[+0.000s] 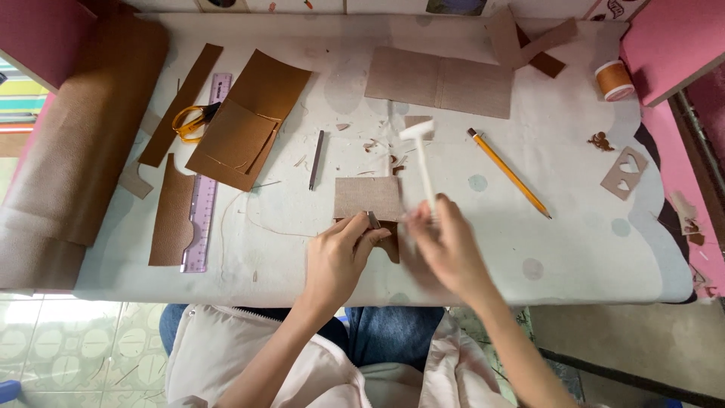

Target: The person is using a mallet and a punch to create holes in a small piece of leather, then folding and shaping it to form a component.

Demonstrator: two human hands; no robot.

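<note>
My left hand (341,257) pinches a small metal punch tool (373,220) upright at the near edge of a small tan leather piece (367,198) lying on the table. A white mallet (421,159) is held by its handle in my right hand (445,245), its head raised over the table behind the leather piece. The right hand looks blurred. Both hands sit close together at the table's front middle.
A brown leather roll (83,136) lies at the left, with leather strips, a purple ruler (204,196), orange scissors (192,119) and a folded brown piece (245,121). A larger tan panel (442,81), yellow pencil (508,172), thread spool (614,80) and heart cutout (624,172) lie to the right.
</note>
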